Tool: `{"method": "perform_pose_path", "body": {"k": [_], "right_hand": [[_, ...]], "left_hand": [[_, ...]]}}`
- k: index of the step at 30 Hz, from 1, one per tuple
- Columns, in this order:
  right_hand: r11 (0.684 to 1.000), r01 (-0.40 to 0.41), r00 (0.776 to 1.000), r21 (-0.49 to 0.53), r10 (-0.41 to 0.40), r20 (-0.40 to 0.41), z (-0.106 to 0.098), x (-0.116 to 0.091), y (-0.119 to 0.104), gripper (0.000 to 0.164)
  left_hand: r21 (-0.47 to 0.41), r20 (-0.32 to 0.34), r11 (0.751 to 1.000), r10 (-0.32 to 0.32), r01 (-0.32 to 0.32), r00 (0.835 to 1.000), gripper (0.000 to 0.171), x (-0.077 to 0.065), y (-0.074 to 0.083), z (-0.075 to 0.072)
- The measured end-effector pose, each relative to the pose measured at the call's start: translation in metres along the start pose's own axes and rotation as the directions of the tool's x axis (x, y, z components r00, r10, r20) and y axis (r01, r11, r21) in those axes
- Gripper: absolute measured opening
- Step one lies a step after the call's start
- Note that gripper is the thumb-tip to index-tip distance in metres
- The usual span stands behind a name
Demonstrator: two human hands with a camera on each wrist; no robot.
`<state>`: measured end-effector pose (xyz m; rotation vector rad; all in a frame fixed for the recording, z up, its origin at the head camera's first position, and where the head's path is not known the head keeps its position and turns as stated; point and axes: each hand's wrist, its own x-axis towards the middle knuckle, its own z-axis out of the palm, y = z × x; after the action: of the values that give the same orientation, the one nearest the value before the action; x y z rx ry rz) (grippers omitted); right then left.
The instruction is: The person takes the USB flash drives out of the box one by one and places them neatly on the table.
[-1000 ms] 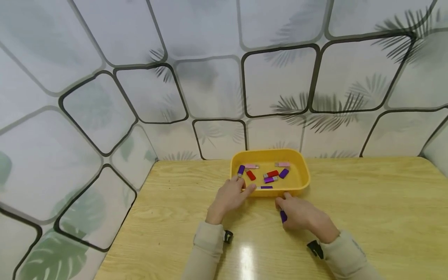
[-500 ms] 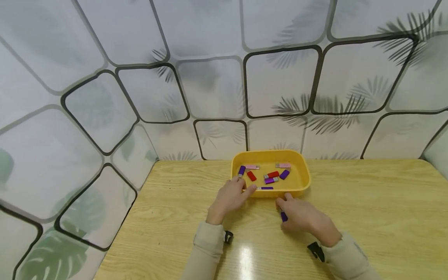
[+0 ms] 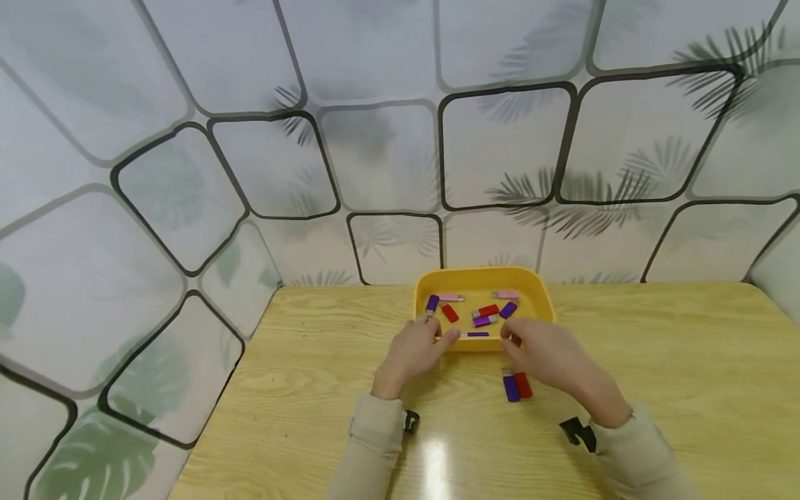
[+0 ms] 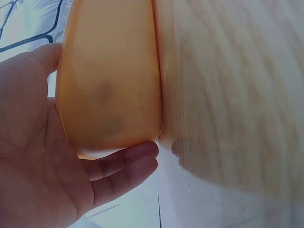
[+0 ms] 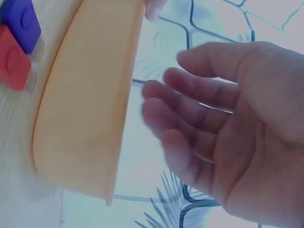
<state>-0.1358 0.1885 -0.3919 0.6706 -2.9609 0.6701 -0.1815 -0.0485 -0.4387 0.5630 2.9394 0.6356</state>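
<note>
Space separates right hand [image 5: 242, 133] from tray rim [image 5: 125, 104].

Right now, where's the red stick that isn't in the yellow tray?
In the head view, the red stick lies on the wooden table, on the near side of the yellow tray, just right of a purple stick.

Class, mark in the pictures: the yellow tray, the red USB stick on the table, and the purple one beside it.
Yellow tray [image 4: 111, 71]: left wrist view, on its outer wall.
Red USB stick [image 3: 523, 385]: head view, middle of its casing.
Purple USB stick [image 5: 23, 26]: right wrist view, on its casing.
</note>
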Motion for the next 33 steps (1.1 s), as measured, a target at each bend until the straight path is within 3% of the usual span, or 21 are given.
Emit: {"method": "perform_pose_path", "body": {"k": [3, 5, 12, 17, 22, 26, 30, 33], "right_hand": [[1.000, 0.022, 0.999, -0.010, -0.023, -0.047, -0.001, 0.008, 0.001, 0.004], [0.999, 0.034, 0.999, -0.022, -0.035, -0.035, -0.004, 0.015, 0.002, 0.004], [0.988, 0.081, 0.992, -0.131, -0.068, 0.102, -0.012, 0.064, 0.001, 0.006], [0.963, 0.065, 0.981, -0.262, -0.014, 0.194, -0.011, 0.102, 0.000, 0.019], [0.966, 0.026, 0.961, -0.258, 0.047, 0.273, 0.005, 0.137, 0.004, 0.028], [0.961, 0.013, 0.944, -0.276, 0.079, 0.320, 0.025, 0.151, 0.009, 0.031], [0.963, 0.005, 0.926, -0.269, 0.097, 0.364, 0.039, 0.155, 0.009, 0.020], [0.970, 0.005, 0.926, -0.244, 0.088, 0.368, 0.046, 0.158, 0.007, 0.011]], "left_hand": [[0.002, -0.002, 1.000, -0.001, 0.001, 1.000, 0.054, -0.002, -0.002, -0.002], [0.003, 0.001, 1.000, -0.001, 0.001, 1.000, 0.055, -0.001, -0.001, -0.002], [0.014, -0.005, 1.000, -0.021, 0.021, 1.000, 0.055, 0.000, -0.001, -0.001], [0.026, 0.005, 1.000, -0.010, 0.010, 1.000, 0.058, 0.001, -0.001, 0.000], [0.037, 0.005, 0.999, -0.018, 0.018, 1.000, 0.058, 0.001, -0.003, 0.000], [0.034, 0.004, 0.999, -0.018, 0.018, 1.000, 0.058, 0.000, -0.002, 0.002], [0.036, -0.001, 0.999, -0.017, 0.017, 1.000, 0.057, -0.001, -0.002, 0.001], [0.034, -0.002, 0.999, -0.016, 0.016, 1.000, 0.057, -0.001, -0.002, -0.001]]}}
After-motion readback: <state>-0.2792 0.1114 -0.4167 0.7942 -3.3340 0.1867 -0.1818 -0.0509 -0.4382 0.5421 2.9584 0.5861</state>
